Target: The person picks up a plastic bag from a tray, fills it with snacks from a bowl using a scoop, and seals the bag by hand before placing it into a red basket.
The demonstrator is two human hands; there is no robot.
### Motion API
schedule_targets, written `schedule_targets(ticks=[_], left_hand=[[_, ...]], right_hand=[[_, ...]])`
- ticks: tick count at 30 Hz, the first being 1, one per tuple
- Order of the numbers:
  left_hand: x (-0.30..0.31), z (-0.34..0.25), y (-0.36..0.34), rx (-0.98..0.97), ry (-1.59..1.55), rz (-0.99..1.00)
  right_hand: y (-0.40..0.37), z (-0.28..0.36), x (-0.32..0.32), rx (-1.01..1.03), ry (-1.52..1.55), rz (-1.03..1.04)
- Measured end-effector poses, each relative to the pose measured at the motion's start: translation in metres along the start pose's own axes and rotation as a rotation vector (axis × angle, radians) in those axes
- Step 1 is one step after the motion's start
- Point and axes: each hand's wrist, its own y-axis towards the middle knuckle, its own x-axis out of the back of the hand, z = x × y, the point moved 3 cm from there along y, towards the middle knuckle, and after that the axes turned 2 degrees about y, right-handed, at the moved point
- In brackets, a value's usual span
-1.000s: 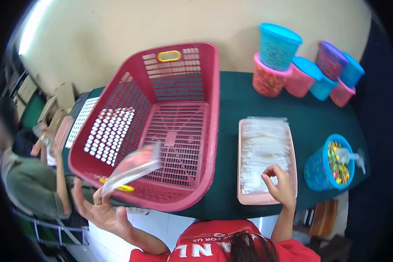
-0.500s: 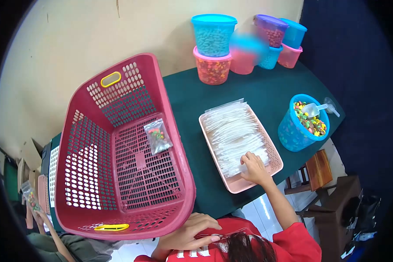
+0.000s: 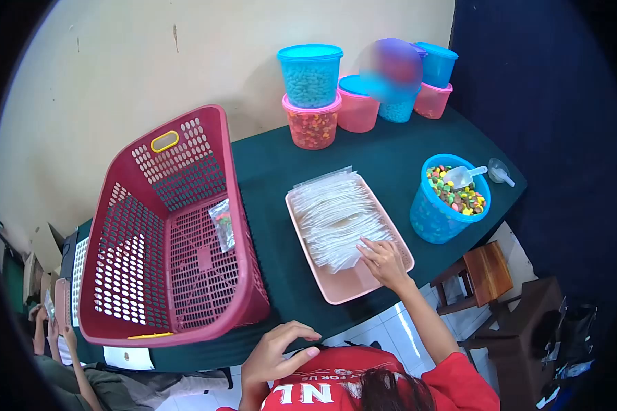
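Note:
My right hand [image 3: 384, 264] is at the near end of a pink tray [image 3: 346, 288], its fingers on the stack of clear plastic bags [image 3: 339, 216]; whether a bag is between them is too small to tell. My left hand [image 3: 277, 353] is near the table's front edge, fingers apart and holding nothing. To its upper left stands a large maroon basket [image 3: 243, 288], with one filled bag [image 3: 222, 225] inside by the right wall. A blue tub [image 3: 439, 216] of colourful candies, with a clear scoop [image 3: 463, 177] on top, stands right of the tray.
Lidded tubs [image 3: 312, 75] stand stacked at the back of the green table [image 3: 267, 157]. A small clear scoop [image 3: 500, 172] lies at the right edge. A wooden stool [image 3: 488, 272] is below right. At far left, another person's hands [image 3: 70, 337] hold a small bag.
The view has shifted, so the tray, tubs and candy tub appear further left. My left hand has come away from the basket's near rim. My right hand remains at the bags.

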Motion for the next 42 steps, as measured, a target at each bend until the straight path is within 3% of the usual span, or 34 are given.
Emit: schedule_targets(ticks=[3, 5, 7, 9, 11, 13, 16, 17, 19, 20, 21, 22, 23, 24, 25, 27, 28, 29, 32, 33, 36, 37, 39, 40, 42], left_hand=[[-0.018, -0.003, 0.003, -0.026, 0.032, -0.086], [-0.03, -0.01, 0.006, -0.041, 0.028, -0.105], [-0.042, -0.019, 0.011, -0.083, 0.077, -0.219], [-0.06, -0.022, 0.017, -0.085, 0.081, -0.272], [-0.081, -0.016, 0.026, 0.034, -0.137, -0.353], [-0.105, -0.014, 0.04, 0.028, -0.194, -0.327], [-0.142, -0.013, 0.06, 0.012, -0.631, -0.334], [-0.15, -0.015, 0.065, 0.017, -0.633, -0.306], [-0.175, -0.02, 0.077, 0.135, -0.291, 0.131], [-0.187, -0.026, 0.082, 0.214, -0.327, 0.226], [-0.2, -0.029, 0.085, 0.211, -0.321, 0.247], [-0.209, -0.03, 0.089, 0.203, -0.464, 0.074], [-0.215, -0.029, 0.092, 0.193, -0.603, -0.106], [-0.222, -0.028, 0.098, 0.191, -0.673, -0.186], [-0.229, -0.031, 0.102, 0.188, -0.668, -0.179], [-0.241, -0.035, 0.111, 0.141, -0.77, -0.215], [-0.247, -0.033, 0.116, 0.161, -0.754, -0.063], [-0.254, -0.035, 0.122, 0.159, -0.762, -0.044], [-0.277, -0.035, 0.142, 0.039, -0.744, 0.092], [-0.28, -0.033, 0.15, 0.063, -0.72, -0.009], [-0.289, -0.035, 0.169, -0.13, -0.619, -0.315], [-0.29, -0.042, 0.179, -0.134, -0.634, -0.297], [-0.302, -0.071, 0.196, -0.519, -0.236, 0.242], [-0.31, -0.079, 0.201, -0.482, -0.299, 0.297], [-0.329, -0.091, 0.221, -0.418, -0.366, 0.38]], right_hand=[[-0.003, 0.004, 0.027, -0.008, 0.005, -0.052], [-0.007, 0.004, 0.051, -0.071, 0.347, -0.182], [-0.013, 0.017, 0.08, -0.119, 0.403, -0.226], [-0.025, 0.023, 0.099, -0.593, 0.828, -0.291], [-0.03, 0.037, 0.121, -0.593, 0.908, -0.319], [-0.042, 0.043, 0.134, -0.665, 1.044, -0.286], [-0.065, 0.035, 0.15, -0.691, 1.157, -0.262], [-0.073, 0.033, 0.156, -0.735, 1.182, -0.233], [-0.089, 0.025, 0.173, -0.793, 1.162, -0.233], [-0.098, 0.023, 0.181, -0.789, 1.212, -0.253], [-0.104, 0.018, 0.188, -0.774, 1.266, -0.27], [-0.117, 0.009, 0.19, -0.641, 1.449, -0.266], [-0.129, 0.005, 0.199, -0.634, 1.455, -0.282], [-0.136, 0.005, 0.209, -0.599, 1.456, -0.157], [-0.143, 0.007, 0.214, -0.566, 1.449, -0.032], [-0.165, 0.006, 0.217, -0.644, 1.463, -0.029], [-0.174, 0.004, 0.218, -0.722, 1.479, -0.019], [-0.181, 0.001, 0.221, -0.731, 1.466, -0.035], [-0.195, -0.013, 0.243, -0.861, 1.205, -0.402], [-0.198, -0.016, 0.249, -0.871, 1.186, -0.425], [-0.213, -0.034, 0.274, -0.849, 0.754, -0.817], [-0.215, -0.039, 0.278, -0.851, 0.732, -0.83], [-0.21, -0.046, 0.285, -0.837, 0.459, -0.715], [-0.198, -0.049, 0.289, -0.812, 0.333, -0.652], [-0.191, -0.065, 0.29, -0.784, 0.376, -0.605]])
